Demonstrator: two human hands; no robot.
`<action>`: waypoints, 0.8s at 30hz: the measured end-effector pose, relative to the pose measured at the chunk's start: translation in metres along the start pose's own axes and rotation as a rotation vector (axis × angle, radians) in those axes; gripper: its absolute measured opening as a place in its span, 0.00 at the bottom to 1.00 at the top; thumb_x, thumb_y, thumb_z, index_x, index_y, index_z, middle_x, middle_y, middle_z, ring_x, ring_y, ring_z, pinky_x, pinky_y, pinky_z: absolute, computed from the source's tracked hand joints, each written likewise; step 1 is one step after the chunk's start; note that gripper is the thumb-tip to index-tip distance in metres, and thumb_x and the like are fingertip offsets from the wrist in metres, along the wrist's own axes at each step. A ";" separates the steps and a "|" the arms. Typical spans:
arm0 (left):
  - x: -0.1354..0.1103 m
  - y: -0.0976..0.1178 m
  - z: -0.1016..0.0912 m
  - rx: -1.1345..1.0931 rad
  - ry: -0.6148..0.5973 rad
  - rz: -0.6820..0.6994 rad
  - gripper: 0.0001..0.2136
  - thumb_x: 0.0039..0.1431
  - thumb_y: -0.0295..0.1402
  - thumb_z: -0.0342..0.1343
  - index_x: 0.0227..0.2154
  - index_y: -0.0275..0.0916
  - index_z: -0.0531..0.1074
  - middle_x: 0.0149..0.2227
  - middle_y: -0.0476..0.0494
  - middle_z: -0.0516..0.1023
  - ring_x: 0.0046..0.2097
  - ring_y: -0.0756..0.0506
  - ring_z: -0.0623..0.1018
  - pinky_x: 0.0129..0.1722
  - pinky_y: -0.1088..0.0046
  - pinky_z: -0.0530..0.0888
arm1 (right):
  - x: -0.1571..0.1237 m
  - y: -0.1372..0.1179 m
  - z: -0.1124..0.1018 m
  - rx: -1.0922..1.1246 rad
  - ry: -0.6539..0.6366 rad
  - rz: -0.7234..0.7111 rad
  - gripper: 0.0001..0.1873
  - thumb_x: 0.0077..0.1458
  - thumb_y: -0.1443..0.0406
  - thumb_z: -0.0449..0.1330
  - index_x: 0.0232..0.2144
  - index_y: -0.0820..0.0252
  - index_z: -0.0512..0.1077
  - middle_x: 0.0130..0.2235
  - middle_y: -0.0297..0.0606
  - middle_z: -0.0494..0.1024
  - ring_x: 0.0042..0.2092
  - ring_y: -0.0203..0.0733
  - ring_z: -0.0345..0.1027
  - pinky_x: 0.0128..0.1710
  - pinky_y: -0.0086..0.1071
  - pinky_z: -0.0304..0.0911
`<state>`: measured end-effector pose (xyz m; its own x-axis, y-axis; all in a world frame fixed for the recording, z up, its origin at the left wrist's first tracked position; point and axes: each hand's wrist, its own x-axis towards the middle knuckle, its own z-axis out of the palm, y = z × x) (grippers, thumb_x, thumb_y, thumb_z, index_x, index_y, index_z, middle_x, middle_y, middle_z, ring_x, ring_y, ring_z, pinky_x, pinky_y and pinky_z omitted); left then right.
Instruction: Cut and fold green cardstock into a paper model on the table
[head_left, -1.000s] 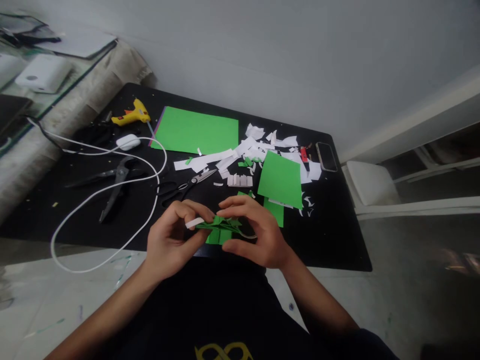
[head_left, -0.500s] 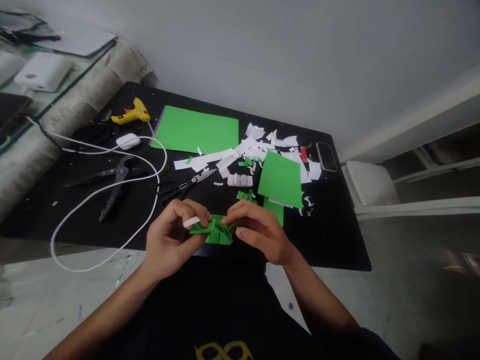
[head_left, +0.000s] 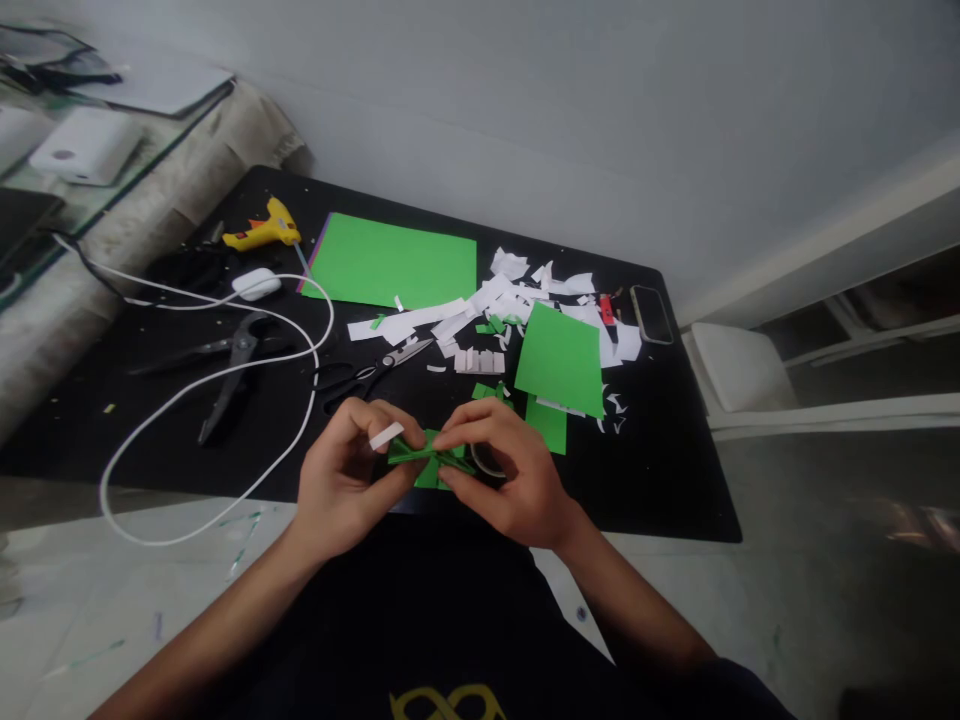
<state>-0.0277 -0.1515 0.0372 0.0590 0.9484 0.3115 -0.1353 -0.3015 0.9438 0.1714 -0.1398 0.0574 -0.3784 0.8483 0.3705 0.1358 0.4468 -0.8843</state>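
Note:
A folded green paper piece (head_left: 430,472) is held between both hands near the front edge of the black table. My left hand (head_left: 349,480) pinches its left side, and a small white strip (head_left: 386,435) sticks out at the fingers of that hand. My right hand (head_left: 517,465) is closed on the right side of the same paper, thumb below and fingers above. Part of a ring-shaped object, perhaps a tape roll (head_left: 487,460), shows behind the right fingers. The hands cover much of the folds.
Scissors (head_left: 386,368) lie beyond the left hand, near a folded white paper strip (head_left: 480,361). White scraps (head_left: 502,295), green sheets (head_left: 562,360), a yellow glue gun (head_left: 266,228), pliers (head_left: 236,365), a looped white cable (head_left: 112,470) and a phone (head_left: 652,314) rest on the table (head_left: 660,480).
My right hand has shifted left and its thumb and fingers have closed over the green paper's folds. The folds look pressed closer together. My left hand has moved slightly right.

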 end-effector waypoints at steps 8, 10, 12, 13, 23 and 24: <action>-0.001 -0.001 0.005 -0.035 0.074 -0.069 0.15 0.59 0.24 0.68 0.35 0.42 0.64 0.35 0.47 0.82 0.32 0.50 0.80 0.29 0.76 0.78 | -0.005 0.010 0.019 0.464 0.245 0.443 0.20 0.51 0.68 0.76 0.45 0.52 0.77 0.39 0.33 0.85 0.43 0.41 0.82 0.43 0.33 0.77; -0.001 -0.002 0.006 -0.043 0.114 -0.094 0.15 0.58 0.24 0.69 0.35 0.42 0.64 0.35 0.48 0.83 0.32 0.50 0.81 0.29 0.76 0.79 | -0.004 0.012 0.020 0.552 0.260 0.560 0.24 0.47 0.67 0.78 0.46 0.53 0.76 0.40 0.33 0.86 0.44 0.42 0.82 0.44 0.34 0.78; -0.001 -0.003 0.007 -0.040 0.151 -0.119 0.16 0.58 0.25 0.69 0.35 0.42 0.65 0.35 0.49 0.82 0.31 0.50 0.81 0.29 0.75 0.80 | -0.003 0.015 0.019 0.657 0.276 0.666 0.31 0.43 0.68 0.80 0.48 0.52 0.75 0.43 0.33 0.86 0.44 0.43 0.83 0.46 0.37 0.79; -0.002 -0.003 0.008 -0.033 0.170 -0.130 0.16 0.57 0.26 0.70 0.35 0.42 0.65 0.34 0.50 0.82 0.30 0.50 0.81 0.29 0.75 0.80 | -0.003 0.017 0.020 0.715 0.279 0.713 0.34 0.40 0.68 0.80 0.49 0.52 0.74 0.44 0.33 0.86 0.44 0.43 0.83 0.47 0.38 0.79; -0.003 -0.016 0.018 -0.010 0.258 -0.215 0.18 0.55 0.29 0.72 0.37 0.43 0.64 0.32 0.54 0.78 0.28 0.53 0.78 0.29 0.78 0.78 | -0.001 0.022 0.033 0.784 0.404 0.730 0.19 0.44 0.63 0.79 0.38 0.56 0.79 0.37 0.31 0.84 0.40 0.41 0.81 0.47 0.39 0.79; -0.003 -0.016 0.016 0.014 0.241 -0.214 0.18 0.56 0.29 0.72 0.37 0.43 0.64 0.33 0.53 0.79 0.29 0.52 0.78 0.29 0.77 0.77 | 0.000 0.021 0.033 0.733 0.423 0.706 0.19 0.44 0.62 0.79 0.39 0.56 0.79 0.37 0.32 0.84 0.39 0.41 0.81 0.45 0.39 0.79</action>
<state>-0.0102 -0.1512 0.0228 -0.1512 0.9859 0.0720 -0.1317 -0.0923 0.9870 0.1443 -0.1398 0.0290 -0.0665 0.9376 -0.3414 -0.4312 -0.3356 -0.8375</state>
